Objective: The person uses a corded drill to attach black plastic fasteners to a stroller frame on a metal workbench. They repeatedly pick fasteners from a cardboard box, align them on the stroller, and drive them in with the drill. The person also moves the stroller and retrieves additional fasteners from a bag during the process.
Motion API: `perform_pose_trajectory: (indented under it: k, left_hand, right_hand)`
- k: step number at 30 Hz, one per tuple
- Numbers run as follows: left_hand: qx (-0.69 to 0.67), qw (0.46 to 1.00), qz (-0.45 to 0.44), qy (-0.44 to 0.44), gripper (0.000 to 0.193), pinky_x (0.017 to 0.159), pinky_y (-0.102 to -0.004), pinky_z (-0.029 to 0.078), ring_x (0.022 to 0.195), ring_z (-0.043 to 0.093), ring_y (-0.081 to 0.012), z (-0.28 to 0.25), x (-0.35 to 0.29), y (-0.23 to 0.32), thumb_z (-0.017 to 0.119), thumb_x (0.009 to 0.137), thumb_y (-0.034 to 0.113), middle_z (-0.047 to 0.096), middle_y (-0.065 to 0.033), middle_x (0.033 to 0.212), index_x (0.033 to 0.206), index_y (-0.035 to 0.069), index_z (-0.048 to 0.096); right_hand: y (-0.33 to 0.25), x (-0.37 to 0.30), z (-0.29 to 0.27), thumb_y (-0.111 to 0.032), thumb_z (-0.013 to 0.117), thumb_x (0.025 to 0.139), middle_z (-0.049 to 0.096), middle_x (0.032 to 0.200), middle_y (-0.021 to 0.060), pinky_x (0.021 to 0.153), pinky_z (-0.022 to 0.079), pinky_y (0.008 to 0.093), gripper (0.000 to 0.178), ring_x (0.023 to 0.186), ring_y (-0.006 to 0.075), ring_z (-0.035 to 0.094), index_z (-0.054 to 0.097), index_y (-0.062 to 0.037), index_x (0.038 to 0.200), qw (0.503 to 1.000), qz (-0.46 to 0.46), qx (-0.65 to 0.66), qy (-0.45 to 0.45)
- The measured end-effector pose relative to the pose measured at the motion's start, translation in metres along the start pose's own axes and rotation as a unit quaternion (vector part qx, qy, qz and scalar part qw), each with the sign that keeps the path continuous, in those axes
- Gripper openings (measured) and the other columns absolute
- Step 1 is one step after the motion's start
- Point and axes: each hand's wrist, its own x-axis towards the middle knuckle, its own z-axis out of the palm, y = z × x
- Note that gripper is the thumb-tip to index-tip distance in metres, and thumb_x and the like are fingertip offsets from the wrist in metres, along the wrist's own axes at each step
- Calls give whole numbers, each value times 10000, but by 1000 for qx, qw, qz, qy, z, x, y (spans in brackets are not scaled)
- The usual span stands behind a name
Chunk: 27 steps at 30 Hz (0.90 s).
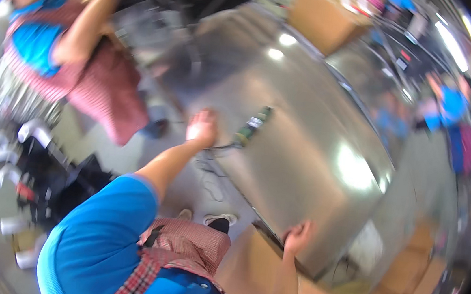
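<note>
A long metal-topped table [298, 154] stretches away in front of me. My left hand [203, 128] is at its left edge, blurred, fingers stretched forward and apparently holding nothing. Just to the right of that hand lies a green and black stick-shaped tool [254, 126], with a dark cord running from its near end toward the table edge. Close to the table's near right corner, my right hand [298, 237] has its fingers curled in. Whatever those fingers may hold is hidden.
A co-worker in a checked apron [100, 85] stands at the far left. Black items with white curved handles [39, 136] are piled at my left. One cardboard box [325, 18] sits past the table's far end; an open carton [252, 259] stands beside my legs. More cartons [406, 282] lie at right.
</note>
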Motion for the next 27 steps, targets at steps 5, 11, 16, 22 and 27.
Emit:
perform_pose_trajectory:
  k: [5, 11, 16, 22, 27]
  left_hand:
    - [-2, 1000, 14, 26, 480, 1101, -490, 313, 1307, 402, -345, -16, -7, 11, 526, 848, 209, 433, -181, 1390, 1299, 47, 507]
    - [-7, 1000, 13, 9, 533, 1116, -489, 294, 1351, 345, -327, -10, -14, 7, 551, 859, 254, 393, -150, 1433, 1347, 58, 464]
    - [-16, 1000, 6, -4, 536, 1117, -487, 290, 1350, 347, -324, -6, -12, 10, 549, 861, 250, 396, -152, 1432, 1355, 63, 459]
    - [-24, 1000, 11, 0, 529, 1117, -487, 287, 1352, 344, -324, -11, -11, 10, 550, 861, 249, 394, -153, 1427, 1348, 62, 459]
    - [-21, 1000, 11, -2, 533, 1115, -487, 290, 1350, 345, -325, -12, -12, 8, 553, 861, 248, 391, -154, 1429, 1351, 63, 453]
  right_hand:
    - [9, -11, -7, -118, 500, 901, 404, 1438, 253, 1137, 267, 469, 477, 1342, 407, 362, 471, 29, 1353, 998, 51, -10, -37]
    - [12, -14, -10, -114, 501, 915, 376, 1479, 198, 1150, 264, 443, 468, 1371, 360, 343, 469, -4, 1369, 996, 52, -56, -48]
    - [18, -11, -9, -125, 500, 923, 371, 1485, 187, 1151, 266, 433, 455, 1375, 351, 340, 478, -14, 1364, 995, 56, -65, -54]
    - [7, -12, -13, -124, 499, 928, 359, 1493, 184, 1153, 262, 437, 451, 1383, 347, 327, 474, -15, 1365, 994, 75, -57, -59]
    - [10, -14, -9, -112, 502, 926, 357, 1494, 184, 1150, 264, 437, 457, 1385, 347, 323, 467, -14, 1370, 995, 64, -57, -50]
